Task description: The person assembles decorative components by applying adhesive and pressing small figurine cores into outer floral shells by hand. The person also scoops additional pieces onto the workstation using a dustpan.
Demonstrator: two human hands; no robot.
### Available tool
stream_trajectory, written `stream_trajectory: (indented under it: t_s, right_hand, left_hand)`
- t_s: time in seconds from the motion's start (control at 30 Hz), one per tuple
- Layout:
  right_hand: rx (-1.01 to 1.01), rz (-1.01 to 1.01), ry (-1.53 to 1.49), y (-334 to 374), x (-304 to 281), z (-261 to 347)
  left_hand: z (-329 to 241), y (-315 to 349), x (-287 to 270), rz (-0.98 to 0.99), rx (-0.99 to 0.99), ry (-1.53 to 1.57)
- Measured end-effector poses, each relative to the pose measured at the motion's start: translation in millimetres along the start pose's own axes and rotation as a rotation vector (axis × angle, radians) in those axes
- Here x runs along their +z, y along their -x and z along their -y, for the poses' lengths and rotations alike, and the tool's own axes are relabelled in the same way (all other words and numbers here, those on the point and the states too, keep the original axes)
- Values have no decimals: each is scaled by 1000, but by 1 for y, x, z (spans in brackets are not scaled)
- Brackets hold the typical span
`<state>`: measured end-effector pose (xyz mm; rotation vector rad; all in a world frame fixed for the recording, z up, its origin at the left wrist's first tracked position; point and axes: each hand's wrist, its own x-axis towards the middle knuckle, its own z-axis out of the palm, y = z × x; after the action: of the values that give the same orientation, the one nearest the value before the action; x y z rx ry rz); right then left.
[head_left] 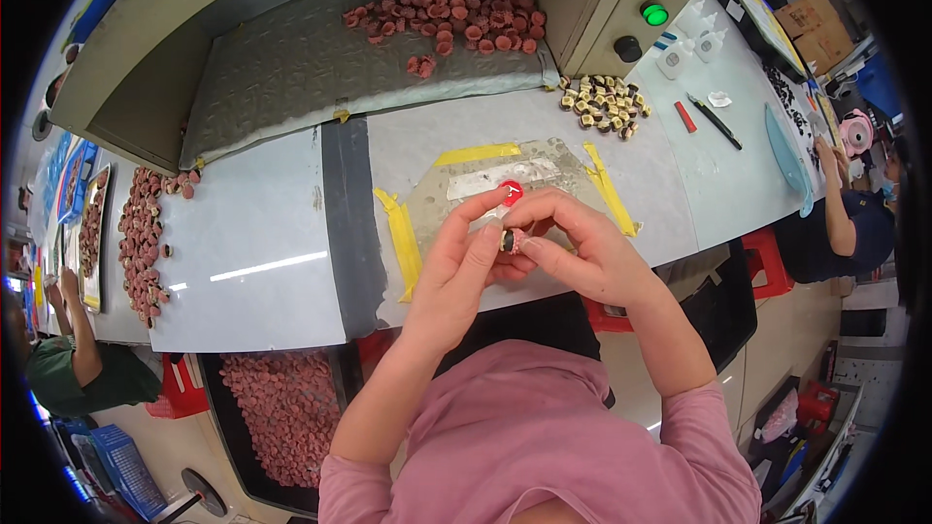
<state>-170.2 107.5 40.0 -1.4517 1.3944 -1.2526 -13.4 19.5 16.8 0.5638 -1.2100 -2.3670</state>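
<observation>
In front of my chest, above the table, both hands pinch one small piece point(509, 241) with a dark middle, a cream edge and a pink bumpy side. My left hand point(454, 267) has its thumb and fingers closed on the cream and dark side. From the other side, my right hand point(589, 257) grips the pink side between thumb and fingers. Just beyond the fingertips lies a small round red dish-like thing point(511, 191) with something white in it. It rests on a grey work patch point(451, 204) edged with yellow tape strips point(612, 189).
Pink ridged cups point(466, 5) are heaped inside the machine opening. Cream-and-dark pieces point(604, 105) lie by its right post, finished-looking pink pieces point(141, 243) at left. A black pen-like tool point(715, 121) and white bottles point(672, 60) stand right. A crate point(277, 417) holds pink cups. Co-workers sit on both sides.
</observation>
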Motion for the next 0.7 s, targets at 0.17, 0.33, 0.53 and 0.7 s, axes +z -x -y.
stream_trajectory:
  t_s: [0.17, 0.33, 0.53, 0.7]
  right_hand:
    - [13, 2, -129, 2, -1, -4]
    - [-141, 64, 104, 1, -8, 0]
    - [-131, -441, 779, 16, -71, -23]
    - [-185, -329, 971, -20, -110, -58]
  left_hand:
    - [7, -3, 6, 8, 105, -88]
    - [-9, 13, 5, -81, 72, -282]
    - [-71, 24, -81, -443, 465, -1613]
    - [-120, 37, -203, -679, 597, -2156]
